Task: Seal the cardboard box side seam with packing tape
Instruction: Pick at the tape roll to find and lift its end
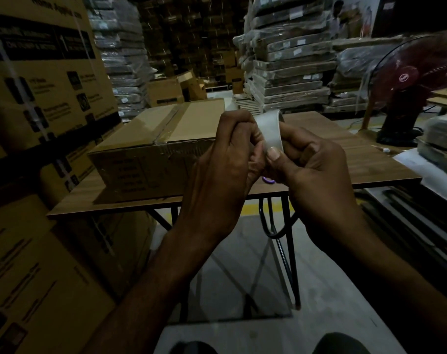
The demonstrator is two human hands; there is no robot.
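Picking at the tape end

Clasping the roll (269, 131) with left grip (217, 169) and right grip (311, 169), both curled tight round it, right thumb (273, 155) pressing its outer face. Held in the air over the near edge of the surface (370, 159), nearer than the box (150, 149) and apart from it. Lying on the left half of the surface, top seam already taped. Probably hunting for the loose end. Could shave off a sliver or split the tape lengthwise if scraped askew; could stick back on itself once lifted; harder still in such dim light.
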